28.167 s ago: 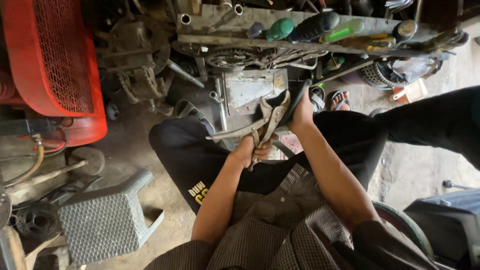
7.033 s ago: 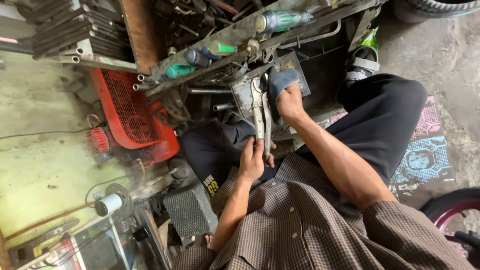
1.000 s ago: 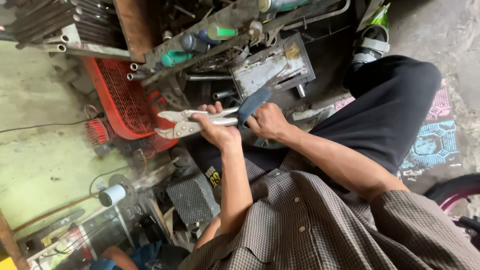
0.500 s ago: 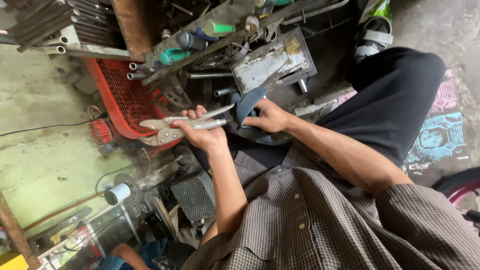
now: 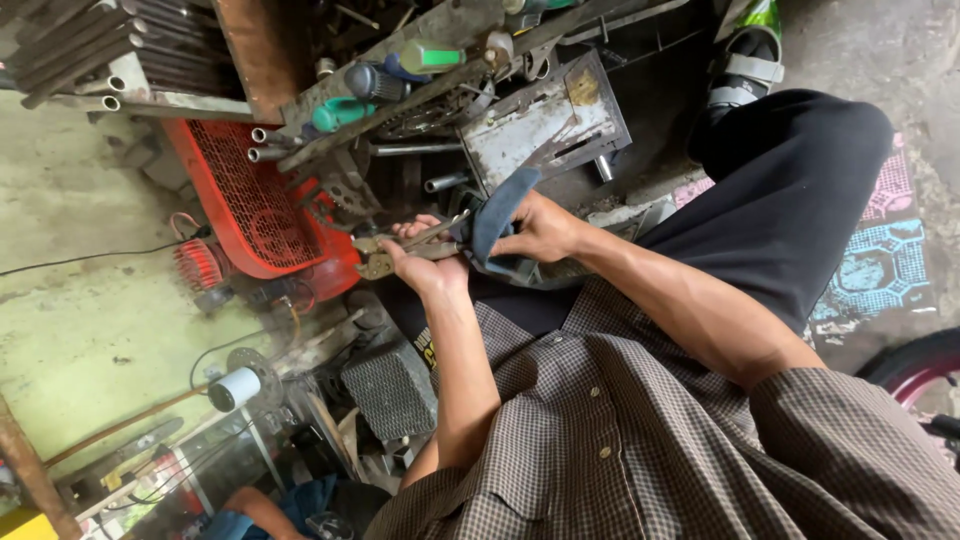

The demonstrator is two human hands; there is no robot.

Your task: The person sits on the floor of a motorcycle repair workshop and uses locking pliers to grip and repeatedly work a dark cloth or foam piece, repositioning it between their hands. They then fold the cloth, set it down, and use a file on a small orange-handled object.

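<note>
My left hand grips the handles of a pair of metal locking pliers, jaws pointing left toward the red grille. My right hand holds a dark blue cloth against the rear end of the pliers' handles. Both hands are close together above my lap. A grey metal box-shaped part lies just above them on the cluttered floor.
A red metal grille machine stands left of the hands. Screwdrivers with green handles and steel pipes lie above. A grey perforated block sits by my left elbow. My sandalled foot is top right; a wheel at right edge.
The pliers and both hands have drawn in closer to my body. The cloth in my right hand now wraps the pliers' handle end.
</note>
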